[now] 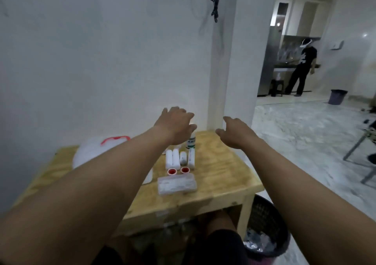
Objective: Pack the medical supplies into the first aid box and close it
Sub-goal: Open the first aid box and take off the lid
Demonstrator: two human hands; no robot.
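A translucent white first aid box with a red handle lies at the back left of the small wooden table, partly hidden by my left forearm. Supplies sit in the table's middle: a bottle with a green label, several white rolls, two red-centred tape rolls and a clear flat plastic case. My left hand hovers over the bottle with fingers spread, holding nothing. My right hand hangs above the table's back right corner, fingers relaxed and empty.
A white wall and pillar stand right behind the table. A black mesh waste basket sits on the floor by the table's right front leg. A person in black stands far off in the kitchen. A grey bucket is on the marble floor.
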